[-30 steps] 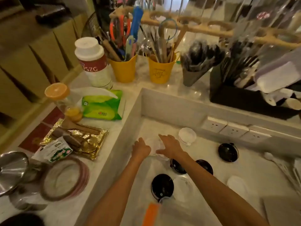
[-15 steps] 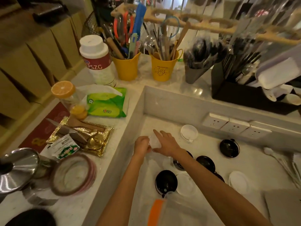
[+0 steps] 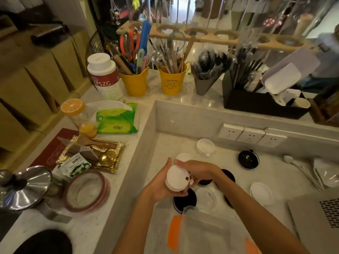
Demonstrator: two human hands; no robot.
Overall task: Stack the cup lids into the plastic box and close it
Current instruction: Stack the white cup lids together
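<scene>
- The white lids (image 3: pixel 176 178), a short stack, sit lifted off the desk between both hands, just beyond the plastic box (image 3: pixel 211 233).
- The left hand (image 3: pixel 161 187) cups the stack from below and from the side, fingers curled around its rim.
- The right hand (image 3: pixel 199 170) closes over the far edge, fingers pressing the stack together from above.
- Judged from this, the step in hand is gathering and squaring up lids; nothing can be seen inside the box yet, though its contents are hard to read through the blurred wall.
- The next move calls for bringing the stack toward the person and lowering it level into the box opening, so it does not fan apart.
- More lids wait on the desk (image 3: pixel 275 173): a black lid (image 3: pixel 184 200) and a clear lid (image 3: pixel 207 198) just beyond the box, another white lid (image 3: pixel 205 146) further beyond, a black lid (image 3: pixel 248 159) and a white lid (image 3: pixel 260 192) to the box's right.
- Room: the desk is a sunken bay. A raised wall runs along the box's left side, and a back wall with sockets (image 3: pixel 251 135) stands well beyond it.
- A laptop (image 3: pixel 319 219) edges in on the box's right, so the clear path is straight down from the hands.
</scene>
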